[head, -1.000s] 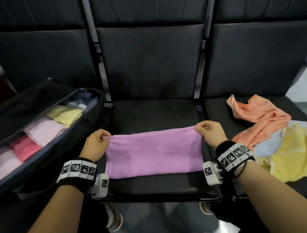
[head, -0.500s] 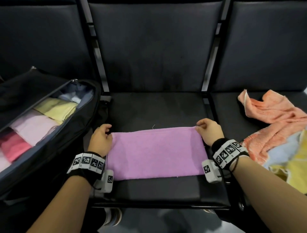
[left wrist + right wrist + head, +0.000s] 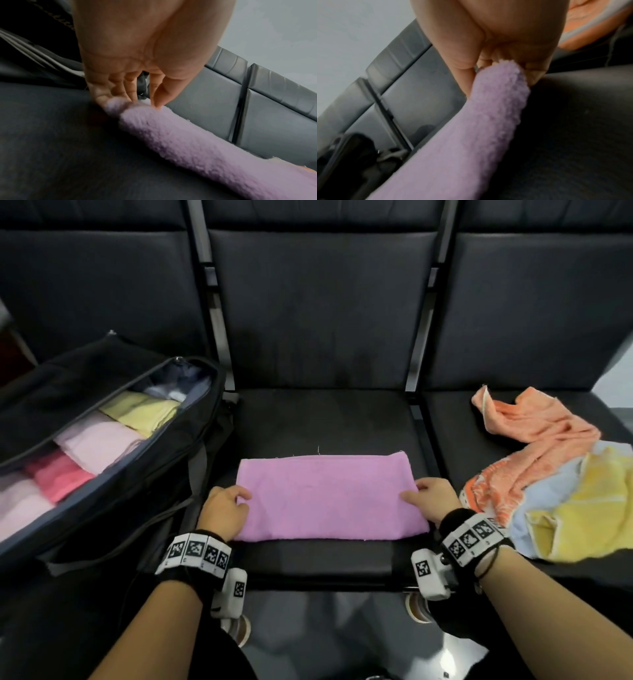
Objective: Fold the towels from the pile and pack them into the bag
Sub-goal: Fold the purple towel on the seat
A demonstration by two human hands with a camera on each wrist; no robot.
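Both hands sit at the short ends of the purple towel (image 3: 329,496), which lies flat as a folded strip on the middle seat (image 3: 325,422). From the head view, my left hand (image 3: 224,510) curls at the towel's left end and my right hand (image 3: 430,499) at its right end, thumb on top of the cloth. Left of the towel stands the open black bag (image 3: 113,440) with folded towels already in it; right of the towel lies the loose pile (image 3: 548,474) of orange, yellow and pale blue cloth.

Seen from the left wrist, my left hand (image 3: 137,60) pinches the towel's end (image 3: 188,135), fingers (image 3: 109,93) tucked under the edge and thumb pressing from above.

Seen from the right wrist, my right hand (image 3: 496,40) grips the towel's (image 3: 488,121) other end the same way, thumb over and fingers curled beneath.

I judge I am mid-fold: the lengthwise fold looks done, and the next move is probably to carry one end across to meet the other. That calls for keeping the layers pinched together and the edges lined up before the towel goes left into the bag.
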